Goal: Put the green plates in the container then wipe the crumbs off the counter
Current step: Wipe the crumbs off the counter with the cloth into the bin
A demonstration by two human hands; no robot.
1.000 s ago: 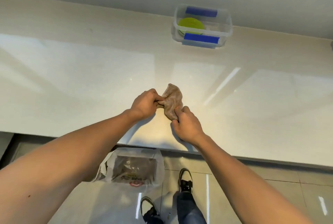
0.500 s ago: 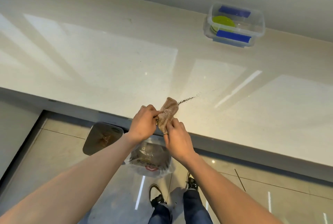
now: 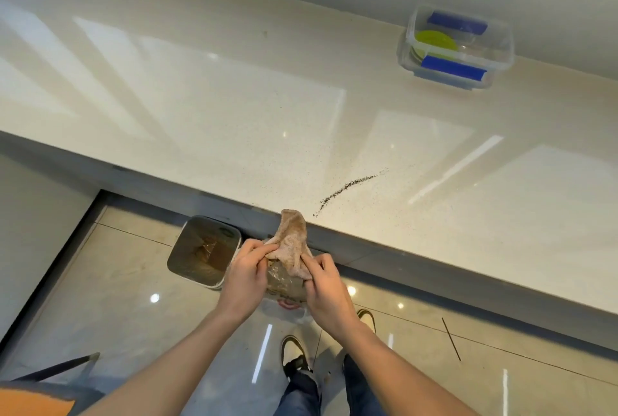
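Observation:
My left hand (image 3: pixel 245 273) and my right hand (image 3: pixel 326 285) both grip a bunched tan cloth (image 3: pixel 291 243), held off the counter's front edge above a clear plastic bag (image 3: pixel 284 293) on the floor. A thin dark line of crumbs (image 3: pixel 347 186) lies on the glossy cream counter (image 3: pixel 217 108), just beyond the cloth. Far right at the wall stands a clear container (image 3: pixel 456 48) with blue clips; green plates (image 3: pixel 434 43) lie stacked inside it.
A grey bin (image 3: pixel 204 251) with a liner stands on the tiled floor left of my hands, under the counter edge. My shoes (image 3: pixel 294 353) and jeans show below. An orange-topped object (image 3: pixel 33 402) sits at the bottom left corner.
Both hands have carried the cloth back from the counter surface, past its front edge, to above the bag on the floor. A line of crumbs is left exposed on the counter.

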